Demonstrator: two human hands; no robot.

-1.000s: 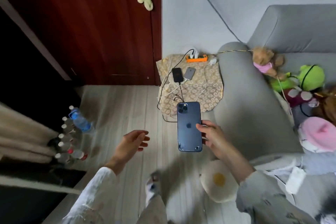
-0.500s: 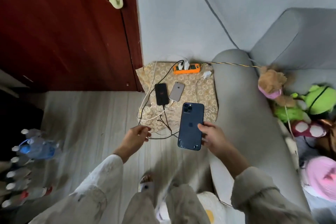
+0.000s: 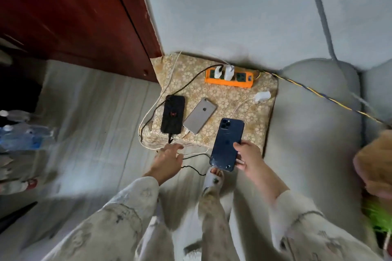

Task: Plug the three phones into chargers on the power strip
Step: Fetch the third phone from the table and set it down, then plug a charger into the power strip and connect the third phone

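Observation:
My right hand (image 3: 249, 155) grips a dark blue phone (image 3: 227, 144) by its right edge, back side up, over the front of a patterned cloth-covered stool (image 3: 244, 110). A black phone (image 3: 172, 114) and a silver phone (image 3: 199, 115) lie on the cloth, each with a cable at its lower end. An orange power strip (image 3: 230, 81) at the back carries two white chargers (image 3: 224, 71). A third white charger (image 3: 262, 96) lies loose on the cloth, to the right. My left hand (image 3: 168, 160) reaches with relaxed fingers toward the black and white cables (image 3: 191, 155) hanging off the stool's front.
A grey sofa arm (image 3: 314, 133) stands right of the stool, with plush toys (image 3: 375, 167) at the far right. A dark red door (image 3: 74, 10) is at the left, water bottles (image 3: 19, 133) on the floor. A yellow-black cord (image 3: 318, 93) runs from the strip across the sofa.
I have stepped closer to the stool. Both hands moved forward; the blue phone is now over the cloth's front edge, and my left hand has neared the hanging cables.

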